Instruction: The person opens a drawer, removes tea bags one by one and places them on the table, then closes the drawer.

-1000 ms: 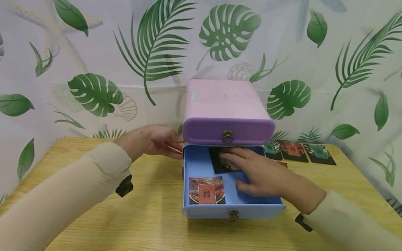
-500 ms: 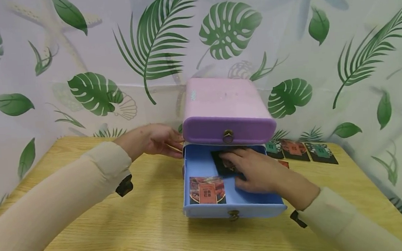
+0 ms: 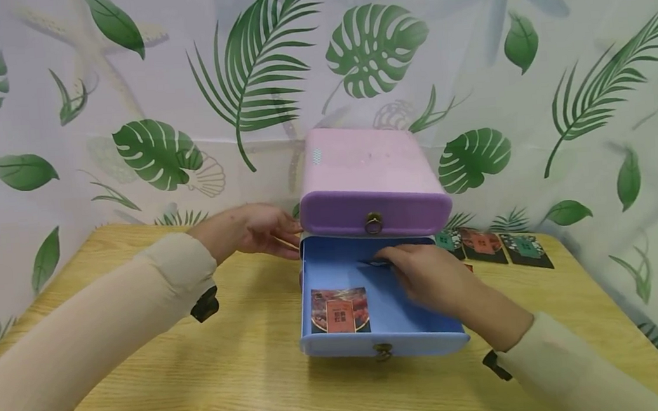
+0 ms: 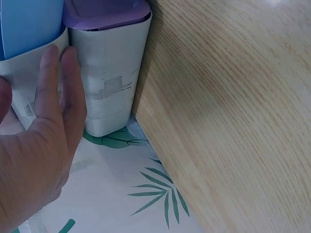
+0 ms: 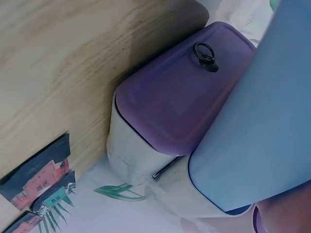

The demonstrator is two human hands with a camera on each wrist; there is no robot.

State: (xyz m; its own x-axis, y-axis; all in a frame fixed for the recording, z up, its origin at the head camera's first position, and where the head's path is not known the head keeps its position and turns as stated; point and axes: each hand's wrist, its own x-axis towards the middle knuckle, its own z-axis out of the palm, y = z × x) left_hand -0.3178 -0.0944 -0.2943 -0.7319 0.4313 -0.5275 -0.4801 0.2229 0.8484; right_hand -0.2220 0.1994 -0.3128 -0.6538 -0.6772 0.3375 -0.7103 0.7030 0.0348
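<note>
A: Starting with the right hand (image 3: 434, 281)?

B: Curled over the back half of the blue drawer (image 3: 344, 344); pinching a dark packet (image 3: 374, 263), turned nearly edge-on; printing not readable, contact with the blue drawer's floor impossible to tell.

A: And the left hand (image 3: 269, 231)?

B: Beside the blue drawer, on its left; fingers straight, laid along the white casing (image 4: 29, 92) around it; thumb apart from them, nothing gripped.

A: Next, inside the blue drawer?

B: Near its front left corner, a red packet (image 3: 339, 311); lying flat, face up.

A: Further out?

B: Above the blue drawer, an upper purple drawer (image 3: 341, 214), pushed in; below it, a lower purple drawer (image 5: 170, 97), likewise pushed in; to its right, on the bench (image 3: 232, 378), a row of three packets (image 3: 483, 245); nearer to it, a small red corner, mostly hidden.

A: How far along, then?

B: Partway, at a guess; done: blue drawer pulled out, red packet lying in it, dark packet pinched; not yet done: dark packet unreleased, blue drawer not pushed back.
</note>
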